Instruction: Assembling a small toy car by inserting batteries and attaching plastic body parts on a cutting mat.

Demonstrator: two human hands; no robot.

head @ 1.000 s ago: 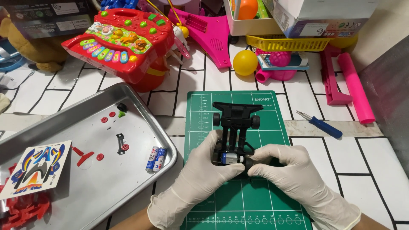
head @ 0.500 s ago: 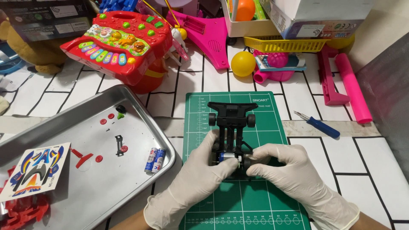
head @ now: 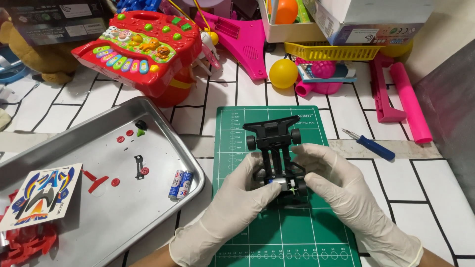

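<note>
Both hands wear white gloves. The left hand (head: 237, 198) and the right hand (head: 336, 190) clamp from opposite sides on the near end of a black plastic toy car chassis (head: 277, 153), which rests on a green cutting mat (head: 297, 237) on the white tiled tabletop. The chassis points away, its far wheels and bumper clear of the fingers. To the left lies a metal tray (head: 99, 217) holding two small batteries (head: 180, 184), small red parts (head: 95, 181) and a sticker sheet (head: 40, 195). Right of the mat lies a blue-handled screwdriver (head: 371, 145). Farther away stand a red toy keyboard (head: 141, 47), a yellow ball (head: 283, 73) and a pink toy guitar (head: 242, 34).
</note>
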